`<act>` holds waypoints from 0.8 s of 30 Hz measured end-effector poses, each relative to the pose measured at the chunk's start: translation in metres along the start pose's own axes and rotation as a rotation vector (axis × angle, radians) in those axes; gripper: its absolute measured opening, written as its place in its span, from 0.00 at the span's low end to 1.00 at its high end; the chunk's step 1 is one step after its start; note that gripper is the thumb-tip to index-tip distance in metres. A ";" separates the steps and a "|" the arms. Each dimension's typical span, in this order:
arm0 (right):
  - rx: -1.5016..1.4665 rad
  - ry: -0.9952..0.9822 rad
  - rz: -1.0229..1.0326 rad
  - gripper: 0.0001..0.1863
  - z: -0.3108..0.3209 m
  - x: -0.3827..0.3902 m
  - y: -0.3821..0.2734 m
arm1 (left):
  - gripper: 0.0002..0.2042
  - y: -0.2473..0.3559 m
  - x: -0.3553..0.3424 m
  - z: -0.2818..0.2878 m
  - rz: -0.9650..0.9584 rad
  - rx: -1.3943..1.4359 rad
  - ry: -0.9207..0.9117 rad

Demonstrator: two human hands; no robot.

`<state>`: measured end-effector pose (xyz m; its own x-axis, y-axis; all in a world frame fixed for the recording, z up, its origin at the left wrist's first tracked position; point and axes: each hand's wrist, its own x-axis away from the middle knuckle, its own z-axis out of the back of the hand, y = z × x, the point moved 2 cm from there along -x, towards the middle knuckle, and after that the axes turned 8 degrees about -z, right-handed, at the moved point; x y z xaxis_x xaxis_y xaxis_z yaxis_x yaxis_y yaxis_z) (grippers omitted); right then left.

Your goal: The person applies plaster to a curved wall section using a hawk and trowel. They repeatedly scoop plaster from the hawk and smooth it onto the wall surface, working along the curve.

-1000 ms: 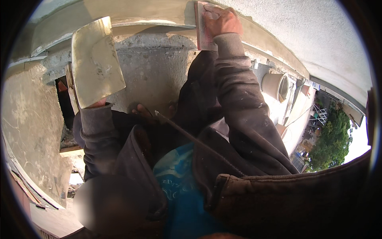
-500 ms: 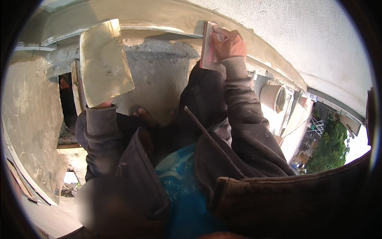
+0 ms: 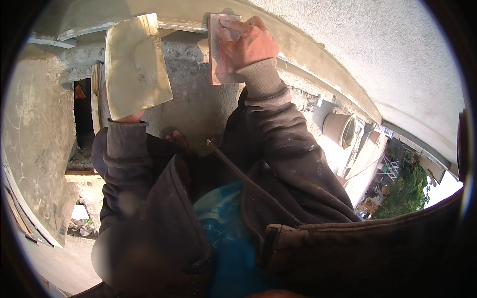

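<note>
My right hand (image 3: 247, 42) is raised and shut on a flat reddish float (image 3: 218, 52), pressing its face against the grey plastered ledge (image 3: 318, 59) overhead. My left hand (image 3: 130, 117) is mostly hidden behind a flat pale plaster board (image 3: 135, 64), which it holds up from below beside the float. Both arms wear dark grey sleeves. Rough grey wall plaster (image 3: 194, 99) lies between and behind the two tools.
A white textured wall (image 3: 387, 54) curves over the upper right. A round bucket (image 3: 340, 129) sits below at right, with trees (image 3: 405, 191) far beneath. A dark opening (image 3: 83, 116) and a plastered pier (image 3: 35, 139) stand at left. Rubble lies at lower left.
My right hand has slid the float leftward along the ledge, closer to the board. The board in my left hand has shifted slightly right and stays raised.
</note>
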<state>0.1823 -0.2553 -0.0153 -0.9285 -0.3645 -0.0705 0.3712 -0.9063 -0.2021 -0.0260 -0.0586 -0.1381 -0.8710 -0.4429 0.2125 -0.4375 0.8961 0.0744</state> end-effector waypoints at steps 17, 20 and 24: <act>0.167 0.175 0.461 0.15 -0.009 -0.041 0.008 | 0.19 -0.007 0.006 -0.015 -0.134 -0.122 -0.115; 0.140 -0.005 0.469 0.21 0.003 -0.026 0.040 | 0.19 -0.007 0.001 -0.019 -0.131 -0.088 -0.092; 0.251 0.065 0.555 0.22 -0.010 -0.020 -0.019 | 0.19 -0.009 -0.002 -0.015 -0.189 -0.141 -0.081</act>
<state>0.1935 -0.2284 -0.0199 -0.5917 -0.7901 -0.1600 0.7833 -0.6104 0.1179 -0.0165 -0.0657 -0.1242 -0.7942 -0.5987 0.1038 -0.5638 0.7898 0.2416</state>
